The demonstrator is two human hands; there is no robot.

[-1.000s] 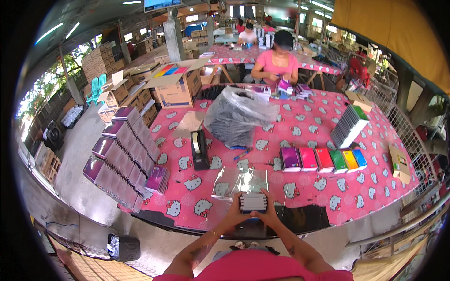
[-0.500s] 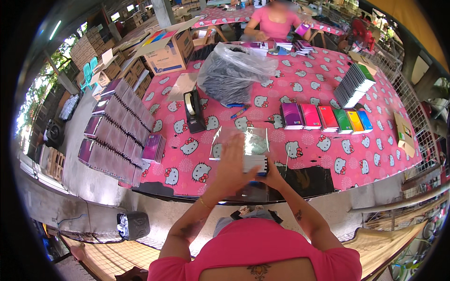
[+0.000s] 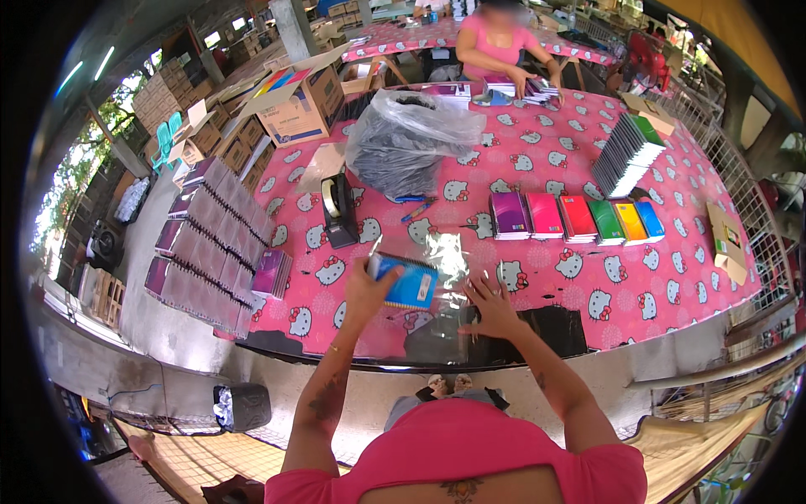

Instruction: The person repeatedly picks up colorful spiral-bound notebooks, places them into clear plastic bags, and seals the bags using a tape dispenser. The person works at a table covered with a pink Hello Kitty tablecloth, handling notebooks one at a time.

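Note:
A blue spiral notebook (image 3: 413, 286), apparently the top of a small stack, lies tilted near the table's front edge. My left hand (image 3: 364, 290) grips its left end, thumb on the cover. Under and beside it spreads a clear plastic sheet (image 3: 453, 323), shiny with reflections. My right hand (image 3: 494, 309) is open over the sheet's right part, fingers spread, holding nothing. Beyond my left hand stands a black tape dispenser (image 3: 339, 217). Small stacks of notebooks in purple, pink, red, green, yellow and blue form a row (image 3: 576, 218) at the right.
Wrapped purple notebook stacks (image 3: 210, 244) fill the table's left side. A filled plastic bag (image 3: 395, 147), pens (image 3: 416, 209) and an open carton (image 3: 298, 105) are farther back. At the right stands a tall notebook stack (image 3: 624, 160). A co-worker (image 3: 502, 46) handles notebooks across the table.
The stack, earlier upright on its edge between my hands, now lies with its blue cover showing. My left hand has taken its left end; my right hand has let go and spread over the plastic.

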